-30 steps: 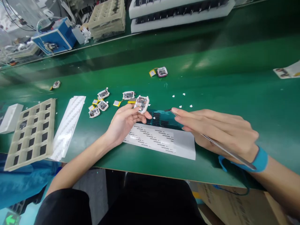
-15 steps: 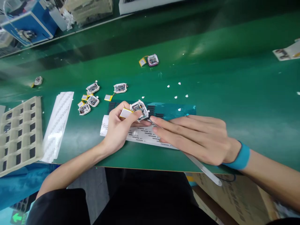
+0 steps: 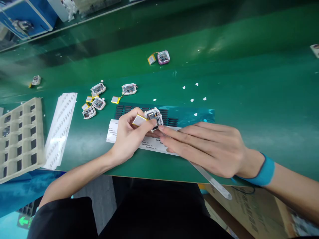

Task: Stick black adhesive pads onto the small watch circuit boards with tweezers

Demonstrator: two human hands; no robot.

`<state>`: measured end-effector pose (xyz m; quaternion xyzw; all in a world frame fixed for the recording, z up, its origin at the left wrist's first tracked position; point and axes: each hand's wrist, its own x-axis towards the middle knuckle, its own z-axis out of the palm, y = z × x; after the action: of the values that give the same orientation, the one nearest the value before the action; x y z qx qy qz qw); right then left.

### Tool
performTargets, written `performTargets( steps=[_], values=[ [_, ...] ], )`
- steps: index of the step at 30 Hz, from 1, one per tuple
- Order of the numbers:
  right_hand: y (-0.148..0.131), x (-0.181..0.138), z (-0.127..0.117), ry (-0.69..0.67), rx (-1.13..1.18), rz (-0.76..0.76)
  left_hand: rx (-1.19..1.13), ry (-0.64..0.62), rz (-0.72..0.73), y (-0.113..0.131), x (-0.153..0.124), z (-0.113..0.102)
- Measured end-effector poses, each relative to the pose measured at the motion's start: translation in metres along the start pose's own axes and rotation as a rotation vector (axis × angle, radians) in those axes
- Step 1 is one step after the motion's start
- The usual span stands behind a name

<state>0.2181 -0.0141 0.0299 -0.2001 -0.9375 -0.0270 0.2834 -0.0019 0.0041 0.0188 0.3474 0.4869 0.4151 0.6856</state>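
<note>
My left hand [image 3: 129, 136] grips a small white device housing [image 3: 154, 119] with its bare circuit board facing up, thumb on the board edge. A silver battery with yellow edges [image 3: 139, 120] hangs from it beside my fingers. In my right hand [image 3: 211, 146] are long slim tweezers [image 3: 211, 181]; their rounded end sticks out below the palm, and the tip meets the housing's lower right corner. A small dark piece shows at that corner, partly hidden by fingers. Under both hands lie a white printed backing sheet [image 3: 149, 143] and a blue film with black strips [image 3: 196, 114].
Several similar housings with batteries [image 3: 99, 103] lie left of centre, and a purple-rimmed one [image 3: 163, 57] farther back. White backing strips [image 3: 61, 132] and a beige compartment tray [image 3: 37, 132] are at left. Small white stickers [image 3: 191, 100] dot the green bench [image 3: 249, 89].
Both hands stay together while the housing shifts slightly right and tilts a little in my left hand. The whole view has moved slightly. The tweezers remain at the housing's corner.
</note>
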Motion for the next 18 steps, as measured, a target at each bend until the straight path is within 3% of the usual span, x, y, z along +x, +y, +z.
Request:
performTargets(
  steps=[6, 13, 18],
  values=[
    [-0.005, -0.001, 0.002, -0.026, -0.014, 0.042, 0.062, 0.0, 0.051, -0.008, 0.001, -0.003],
    [-0.007, 0.0, 0.0, -0.014, 0.05, 0.119, 0.069, -0.029, 0.328, -0.015, 0.006, -0.008],
    [-0.006, -0.002, 0.003, -0.011, 0.036, 0.144, 0.101, -0.087, 0.323, -0.013, 0.006, -0.012]
  ],
)
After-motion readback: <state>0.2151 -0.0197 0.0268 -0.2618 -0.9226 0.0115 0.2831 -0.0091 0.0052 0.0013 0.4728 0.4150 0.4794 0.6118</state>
